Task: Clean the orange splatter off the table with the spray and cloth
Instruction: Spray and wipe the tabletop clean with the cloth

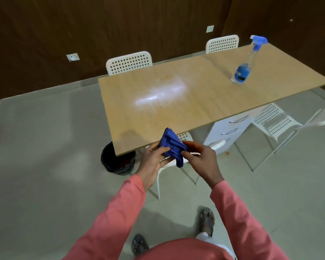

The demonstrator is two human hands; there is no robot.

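A bunched blue cloth [172, 145] is held between both hands just off the near edge of the wooden table [204, 102]. My left hand [154, 160] grips its left side and my right hand [201, 158] pinches its right side. A clear spray bottle [245, 66] with blue liquid and a blue trigger head stands upright on the table's far right part, well away from both hands. The tabletop shows a bright light glare near its middle; I see no clear orange splatter on it.
A black bin [116, 160] stands on the floor under the table's near left corner. White perforated chairs [129, 62] line the far side, others stand at the right and below the cloth. A white drawer unit [231, 128] sits under the table.
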